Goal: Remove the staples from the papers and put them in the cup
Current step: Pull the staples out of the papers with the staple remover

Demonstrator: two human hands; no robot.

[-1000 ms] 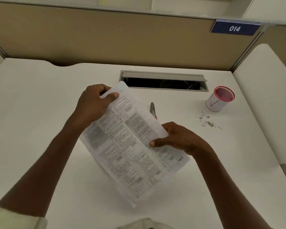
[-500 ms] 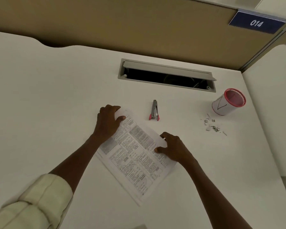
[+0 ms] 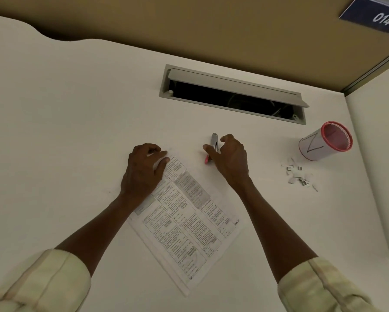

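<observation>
A white tabletop (image 3: 65,113) fills most of the view, its far left edge cut in a shallow curved notch. Behind it stands a tan partition wall (image 3: 189,25). Set into the tabletop near the back is a long grey cable slot (image 3: 231,95) with its flap tilted open; the inside is dark, and faint cables show within. At the upper right, a dark blue sign (image 3: 378,16) fixed to the partition reads "014" in white. A grey metal strip (image 3: 373,70) runs down the corner where the partition meets a white side panel (image 3: 378,154) on the right.
</observation>
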